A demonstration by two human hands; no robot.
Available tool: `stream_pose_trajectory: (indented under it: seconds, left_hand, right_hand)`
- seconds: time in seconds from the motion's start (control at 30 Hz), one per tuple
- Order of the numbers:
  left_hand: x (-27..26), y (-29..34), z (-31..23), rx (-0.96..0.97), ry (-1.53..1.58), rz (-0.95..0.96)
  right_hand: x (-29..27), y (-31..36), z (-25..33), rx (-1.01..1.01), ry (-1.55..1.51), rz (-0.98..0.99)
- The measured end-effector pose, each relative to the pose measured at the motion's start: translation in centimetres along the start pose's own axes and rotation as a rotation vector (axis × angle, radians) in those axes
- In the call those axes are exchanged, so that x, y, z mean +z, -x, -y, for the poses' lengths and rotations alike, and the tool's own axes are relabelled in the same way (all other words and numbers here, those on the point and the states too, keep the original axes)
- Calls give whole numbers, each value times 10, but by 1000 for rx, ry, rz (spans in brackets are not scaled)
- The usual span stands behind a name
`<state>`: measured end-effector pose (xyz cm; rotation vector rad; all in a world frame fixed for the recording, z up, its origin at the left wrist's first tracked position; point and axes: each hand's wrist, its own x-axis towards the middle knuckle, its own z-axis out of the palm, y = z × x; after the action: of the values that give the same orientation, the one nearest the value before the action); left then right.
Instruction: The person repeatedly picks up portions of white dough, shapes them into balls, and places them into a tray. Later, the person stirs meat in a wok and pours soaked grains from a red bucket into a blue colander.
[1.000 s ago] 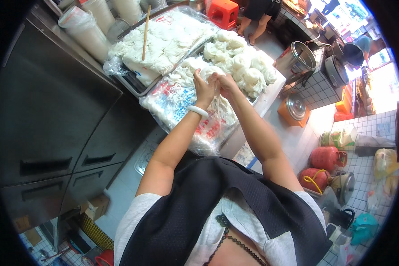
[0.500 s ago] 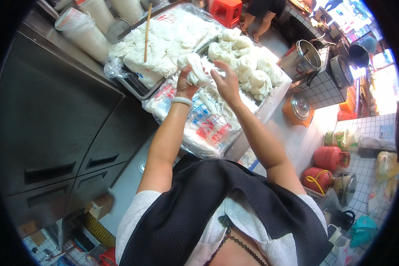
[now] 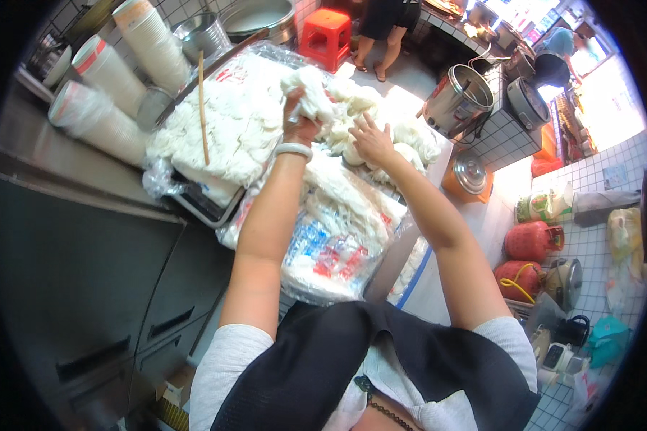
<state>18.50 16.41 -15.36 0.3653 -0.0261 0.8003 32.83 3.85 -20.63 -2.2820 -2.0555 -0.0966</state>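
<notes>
A bundle of white noodles [image 3: 311, 92] is gripped in my left hand [image 3: 299, 123], which wears a pale bangle at the wrist. My right hand [image 3: 371, 140] has its fingers spread and holds nothing; it is over the near edge of several coiled noodle bundles [image 3: 415, 136], and I cannot tell whether it touches them. To the left, a tray [image 3: 207, 213] lined with plastic carries a broad heap of loose white noodles [image 3: 244, 108], with a long wooden stick [image 3: 203, 115] lying on top. Below my hands, more noodles lie on a printed plastic bag [image 3: 302, 241].
Stacked white tubs [image 3: 101, 122] and a metal pot [image 3: 259, 18] stand at the back left. A red stool [image 3: 325, 37] is beyond the tray, beside another person's legs [image 3: 388, 50]. Rightward are a steel pot [image 3: 459, 100], an orange box with a lidded pot [image 3: 469, 174] and red gas cylinders [image 3: 528, 242].
My right hand has drawn away from the held bundle, toward the coiled noodles. My left hand still grips its bundle. The whole view has shifted, showing more of the back left.
</notes>
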Motion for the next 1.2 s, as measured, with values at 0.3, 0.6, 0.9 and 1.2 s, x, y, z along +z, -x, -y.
stream_pose_trajectory:
  seconds: [0.3, 0.6, 0.9, 1.2]
  left_hand:
    - [-93, -71, 83, -162, -1139, -139]
    - [-83, -55, 134, -137, -2117, -235]
    - [-83, -40, 86, 12, -2087, 244]
    - [-44, 112, 37, 300, -1042, -658]
  right_hand:
    - [6, 17, -32, 65, 6, 231]
    - [-4, 11, -42, 47, -41, -29]
    - [9, -22, -38, 239, -62, 234]
    - [-5, 132, 57, -87, -554, 254]
